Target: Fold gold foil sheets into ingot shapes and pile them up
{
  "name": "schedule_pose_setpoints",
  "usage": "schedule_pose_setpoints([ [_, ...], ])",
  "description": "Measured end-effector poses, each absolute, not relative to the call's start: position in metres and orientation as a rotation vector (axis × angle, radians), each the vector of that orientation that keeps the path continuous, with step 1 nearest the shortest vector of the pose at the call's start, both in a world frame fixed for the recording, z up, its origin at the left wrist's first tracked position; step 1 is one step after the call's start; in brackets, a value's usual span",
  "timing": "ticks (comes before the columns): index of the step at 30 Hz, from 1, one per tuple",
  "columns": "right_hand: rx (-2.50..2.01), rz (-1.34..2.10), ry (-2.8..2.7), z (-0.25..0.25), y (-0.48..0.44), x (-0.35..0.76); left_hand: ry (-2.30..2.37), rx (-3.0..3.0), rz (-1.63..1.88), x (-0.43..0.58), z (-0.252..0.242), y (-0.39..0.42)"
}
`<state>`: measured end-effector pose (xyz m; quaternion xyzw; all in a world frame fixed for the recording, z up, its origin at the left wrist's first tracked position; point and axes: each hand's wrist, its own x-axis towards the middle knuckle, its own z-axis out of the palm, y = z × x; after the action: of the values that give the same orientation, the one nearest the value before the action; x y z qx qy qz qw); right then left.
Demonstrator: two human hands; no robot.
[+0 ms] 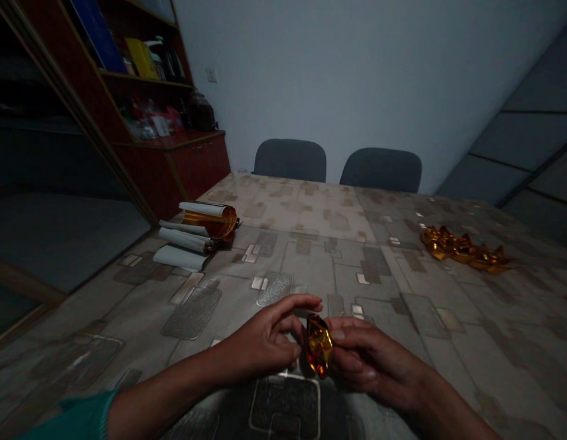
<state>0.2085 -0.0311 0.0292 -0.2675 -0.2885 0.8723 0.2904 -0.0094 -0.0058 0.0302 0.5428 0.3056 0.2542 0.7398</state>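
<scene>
Head camera catches the left hand (260,342) and right hand (370,360) gripping a crumpled gold foil piece (318,345) between them above the patterned tablecloth (311,208), with foil rolls (185,239) far left and a gold foil heap (462,248) right.

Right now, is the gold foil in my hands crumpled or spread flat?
Crumpled. The gold foil is bunched into a faceted lump between the left hand and right hand.

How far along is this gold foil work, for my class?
Done, it seems: crumpled gold foil pieces lie in a row at right. In hand: a folded gold foil piece, held between left hand and right hand. Left: white-backed foil rolls lie at left.
</scene>
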Motion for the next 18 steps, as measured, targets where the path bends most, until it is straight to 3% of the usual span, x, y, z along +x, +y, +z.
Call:
schedule_pose_setpoints([
  [7, -0.808, 2.232, -0.877, 0.029, -0.03, 0.206, 0.639, 1.261, 0.678, -0.003, 0.021, -0.009],
  [18, -1.258, 1.169, -1.6, 0.041, -0.043, 0.202, 0.987, 1.287, 0.847, 0.004, 0.024, -0.014],
])
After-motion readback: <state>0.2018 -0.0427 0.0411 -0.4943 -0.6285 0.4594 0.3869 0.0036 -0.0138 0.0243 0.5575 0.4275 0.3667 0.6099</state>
